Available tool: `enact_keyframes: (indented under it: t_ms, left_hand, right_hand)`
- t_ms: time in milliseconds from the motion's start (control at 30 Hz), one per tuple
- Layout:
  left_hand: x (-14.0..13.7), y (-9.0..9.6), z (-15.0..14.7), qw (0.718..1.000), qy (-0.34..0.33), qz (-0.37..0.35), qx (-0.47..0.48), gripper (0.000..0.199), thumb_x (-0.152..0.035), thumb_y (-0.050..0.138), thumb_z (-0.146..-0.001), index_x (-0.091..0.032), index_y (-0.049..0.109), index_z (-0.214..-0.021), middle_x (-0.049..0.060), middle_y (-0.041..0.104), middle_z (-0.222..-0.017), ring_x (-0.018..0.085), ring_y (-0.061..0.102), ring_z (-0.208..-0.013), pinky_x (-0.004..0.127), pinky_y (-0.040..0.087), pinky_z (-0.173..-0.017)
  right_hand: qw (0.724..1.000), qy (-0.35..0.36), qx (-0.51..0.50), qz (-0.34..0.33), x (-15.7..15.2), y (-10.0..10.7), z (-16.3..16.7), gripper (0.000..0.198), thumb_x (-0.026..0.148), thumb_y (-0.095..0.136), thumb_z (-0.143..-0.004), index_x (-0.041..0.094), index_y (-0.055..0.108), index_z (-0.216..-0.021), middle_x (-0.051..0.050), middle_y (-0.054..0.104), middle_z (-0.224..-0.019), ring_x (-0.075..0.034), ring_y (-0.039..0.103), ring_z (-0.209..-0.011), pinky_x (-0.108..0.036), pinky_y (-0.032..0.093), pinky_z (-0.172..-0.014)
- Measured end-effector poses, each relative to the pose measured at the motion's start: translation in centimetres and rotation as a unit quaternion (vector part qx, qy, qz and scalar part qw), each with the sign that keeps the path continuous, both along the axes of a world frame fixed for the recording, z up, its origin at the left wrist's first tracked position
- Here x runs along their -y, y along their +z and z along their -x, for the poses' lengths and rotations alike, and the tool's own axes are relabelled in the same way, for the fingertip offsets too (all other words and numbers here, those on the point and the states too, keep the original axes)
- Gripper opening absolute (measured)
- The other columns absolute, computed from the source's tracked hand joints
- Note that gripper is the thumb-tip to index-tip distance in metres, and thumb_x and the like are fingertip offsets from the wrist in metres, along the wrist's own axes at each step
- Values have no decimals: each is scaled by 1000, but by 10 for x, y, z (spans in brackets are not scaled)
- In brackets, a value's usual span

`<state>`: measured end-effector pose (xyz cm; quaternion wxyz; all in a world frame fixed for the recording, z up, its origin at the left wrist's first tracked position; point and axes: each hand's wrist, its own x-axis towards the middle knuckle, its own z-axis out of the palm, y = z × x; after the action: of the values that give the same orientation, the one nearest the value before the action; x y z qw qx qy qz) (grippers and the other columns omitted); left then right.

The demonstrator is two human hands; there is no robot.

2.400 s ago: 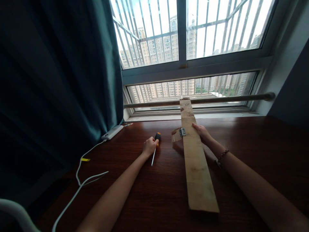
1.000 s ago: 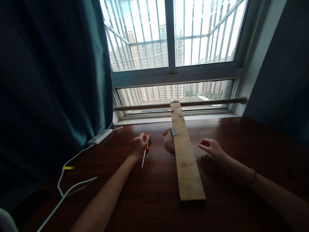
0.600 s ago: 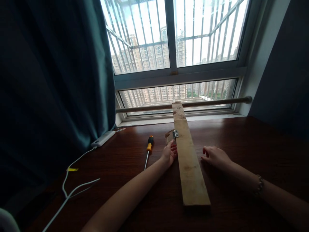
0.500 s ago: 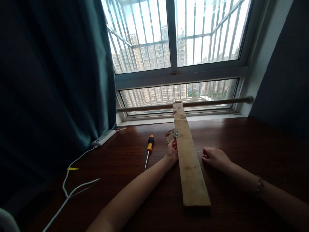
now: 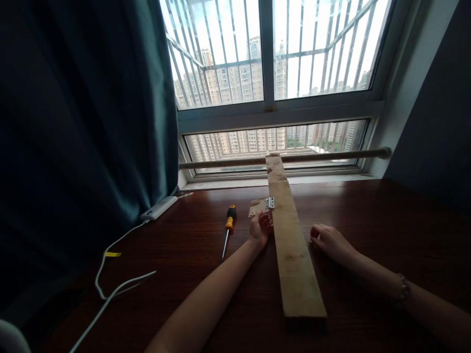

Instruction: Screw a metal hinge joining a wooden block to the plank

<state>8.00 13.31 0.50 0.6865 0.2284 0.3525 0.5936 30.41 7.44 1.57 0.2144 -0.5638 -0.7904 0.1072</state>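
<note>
A long pale wooden plank (image 5: 294, 260) lies on the dark wooden table (image 5: 386, 225), its far end resting on a rail at the window. A small metal hinge (image 5: 271, 202) joins its left edge to a short wood piece (image 5: 256, 207). My left hand (image 5: 260, 229) sits at the plank's left edge just below the hinge, fingers loosely curled and holding nothing. My right hand (image 5: 328, 240) rests knuckles-up on the table just right of the plank; what lies under its fingers is hidden. A screwdriver (image 5: 228, 229) with a black and orange handle lies to the left of my left hand.
A white power bank (image 5: 159, 208) lies at the table's back left, with a white cable (image 5: 110, 289) trailing toward the front left. A dark teal curtain (image 5: 84, 122) hangs at left. A wooden rail (image 5: 331, 156) runs along the window.
My left hand let go of the screwdriver and moved right to the plank's edge. My right hand came off the plank and dropped to the table on its right. The short wood piece now lies flatter.
</note>
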Motion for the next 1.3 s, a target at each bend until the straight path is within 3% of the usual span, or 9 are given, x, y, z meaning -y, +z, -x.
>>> enact_keyframes:
  t_ms: [133, 233, 400, 533, 767, 900, 1300]
  left_hand:
    - [2, 1, -1, 999, -1, -4, 49, 15, -26, 60, -65, -14, 51, -64, -1, 55, -58, 7, 49, -47, 19, 36, -45]
    - [2, -1, -2, 999, 2, -28, 32, 19, -28, 63, -63, -14, 51, -65, 0, 55, -59, 7, 50, -48, 19, 35, -45]
    - [-1, -6, -2, 998, 31, -62, -9, 23, -33, 64, -62, -14, 51, -66, -1, 56, -61, 7, 50, -49, 19, 35, -45]
    - [-2, -6, -2, 994, 50, -83, -45, 28, -37, 65, -61, -14, 52, -68, 0, 56, -63, 7, 50, -50, 19, 34, -46]
    - [-3, -6, 1, 985, 65, -116, -105, 33, -43, 65, -62, -13, 54, -69, 1, 56, -59, 7, 49, -48, 19, 33, -47]
    - [-5, -8, 1, 982, 65, -129, -117, 33, -45, 64, -64, -13, 55, -68, 1, 55, -58, 7, 49, -48, 19, 33, -47]
    - [-3, -6, 0, 982, 73, -127, -118, 34, -45, 64, -63, -14, 52, -68, -1, 52, -56, 6, 47, -47, 18, 32, -46]
  right_hand:
    - [995, 7, -97, -13, 0, 4, 1, 10, 26, 49, -75, 20, 54, -70, -2, 60, -70, -16, 56, -66, -26, 40, -61]
    - [976, 9, -217, 25, -2, 14, 3, 12, 30, 53, -74, 19, 55, -71, 0, 59, -60, -15, 56, -56, -26, 42, -55]
    - [886, 50, -448, 108, -22, 47, 17, 25, 34, 69, -61, 16, 57, -73, -2, 62, -65, -14, 59, -59, -27, 48, -59]
    - [825, 83, -536, 160, -51, 66, 48, 28, 31, 74, -55, 15, 60, -73, -3, 65, -67, -13, 61, -63, -27, 49, -65]
    - [774, 98, -599, 181, -84, 51, 92, 27, 27, 76, -52, 13, 59, -68, -1, 64, -60, -10, 60, -58, -23, 48, -62]
    - [768, 101, -608, 177, -83, 47, 94, 26, 26, 75, -53, 14, 59, -69, 0, 64, -60, -10, 60, -57, -23, 48, -62]
    - [799, 100, -573, 152, -74, 54, 97, 23, 27, 73, -55, 14, 58, -67, 0, 64, -61, -10, 60, -57, -22, 48, -60]
